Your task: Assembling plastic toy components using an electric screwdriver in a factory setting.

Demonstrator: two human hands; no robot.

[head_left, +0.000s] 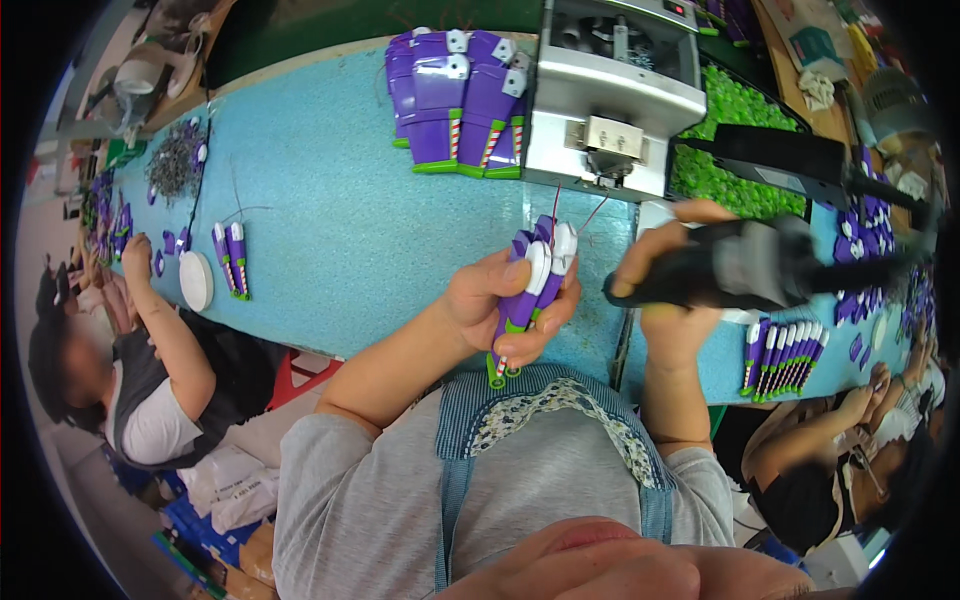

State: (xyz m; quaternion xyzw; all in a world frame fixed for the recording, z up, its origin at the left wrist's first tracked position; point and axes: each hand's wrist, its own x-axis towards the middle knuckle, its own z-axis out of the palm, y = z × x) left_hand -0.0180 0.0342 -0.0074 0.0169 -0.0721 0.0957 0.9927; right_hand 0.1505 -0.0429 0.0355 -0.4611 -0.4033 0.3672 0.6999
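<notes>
Above the near edge of the blue tabletop, my left hand (475, 305) is closed around purple, white and green plastic toy pieces (545, 275). Thin red wires stick up from their far ends. In my right hand (655, 248) is a black power screwdriver (720, 265), lying roughly level just right of those pieces and apart from them. The fingers wrap its body, and the tool is partly smeared by motion. A silver box-shaped machine (610, 95) stands just beyond both hands, with small metal bits in its open top.
Purple panels (440, 90) are stacked left of the machine. Small green parts (730, 110) fill a tray behind a black arm-mounted device (780, 165). Finished-looking toy pieces (785, 360) lie in a row at right. Co-workers sit at left (160, 370) and right (820, 450).
</notes>
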